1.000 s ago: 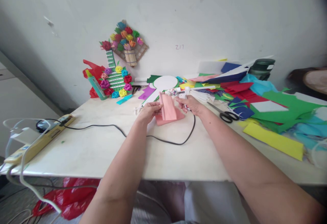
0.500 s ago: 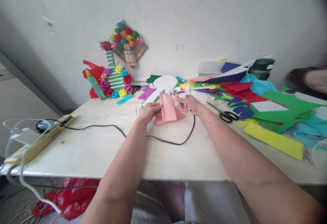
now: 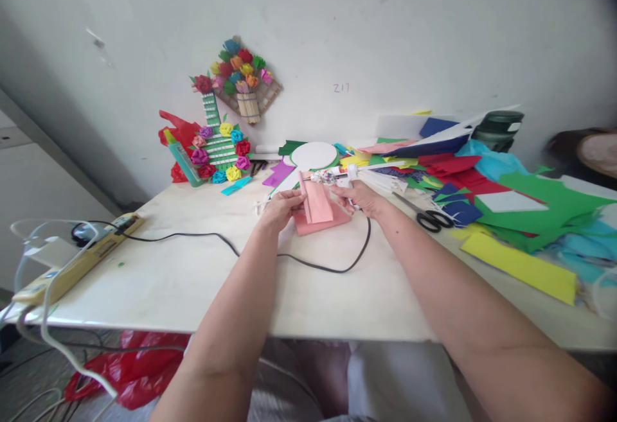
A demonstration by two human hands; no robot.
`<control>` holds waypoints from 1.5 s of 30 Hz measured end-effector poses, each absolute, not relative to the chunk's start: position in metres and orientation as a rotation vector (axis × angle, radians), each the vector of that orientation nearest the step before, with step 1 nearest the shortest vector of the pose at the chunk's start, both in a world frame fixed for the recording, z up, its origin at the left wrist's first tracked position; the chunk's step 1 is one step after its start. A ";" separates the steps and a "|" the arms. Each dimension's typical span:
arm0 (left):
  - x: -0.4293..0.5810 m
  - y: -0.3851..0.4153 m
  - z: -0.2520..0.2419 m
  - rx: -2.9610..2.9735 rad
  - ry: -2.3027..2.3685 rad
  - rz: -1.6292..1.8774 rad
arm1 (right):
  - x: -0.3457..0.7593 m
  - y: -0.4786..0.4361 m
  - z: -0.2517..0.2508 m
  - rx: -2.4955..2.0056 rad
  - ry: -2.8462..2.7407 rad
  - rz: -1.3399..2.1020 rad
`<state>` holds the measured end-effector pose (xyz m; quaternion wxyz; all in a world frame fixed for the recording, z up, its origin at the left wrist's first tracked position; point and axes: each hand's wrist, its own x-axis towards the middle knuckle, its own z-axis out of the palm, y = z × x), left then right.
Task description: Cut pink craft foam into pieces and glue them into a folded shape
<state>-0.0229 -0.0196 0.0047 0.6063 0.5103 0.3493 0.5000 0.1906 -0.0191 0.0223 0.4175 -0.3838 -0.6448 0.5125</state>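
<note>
My left hand (image 3: 285, 208) is closed on the left edge of a pink crepe paper piece (image 3: 319, 202), which has a narrow fold along that side. My right hand (image 3: 360, 198) grips a white hot glue gun (image 3: 352, 173) with a black cord (image 3: 332, 272) running from it. The gun's nozzle points left at the paper's upper end; whether it touches the paper I cannot tell. Another pink paper piece (image 3: 343, 217) lies on the table beneath. Behind the hands rests a white round cutout (image 3: 315, 155) with a green edge.
Scissors (image 3: 428, 218) and a heap of coloured paper (image 3: 544, 200) lie to the right. Paper-flower decorations (image 3: 222, 146) and a glue bottle (image 3: 184, 160) stand at the back left. A power strip (image 3: 80, 258) with cables sits along the table's left edge.
The view has shifted slightly. The held pink paper's lower end is a little higher and tilts more; both hands keep their grips in nearly the same place.
</note>
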 end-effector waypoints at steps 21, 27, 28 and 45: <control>-0.025 -0.021 0.007 1.145 0.828 1.174 | 0.185 -0.022 0.024 -0.987 -1.597 1.232; -0.027 -0.018 0.004 1.218 0.863 1.175 | 0.182 -0.022 0.024 -1.031 -1.585 1.193; -0.027 -0.018 0.003 1.220 0.863 1.173 | 0.181 -0.022 0.025 -1.037 -1.583 1.186; -0.026 -0.017 0.003 1.149 0.797 1.179 | 0.179 -0.023 0.025 -1.070 -1.626 1.128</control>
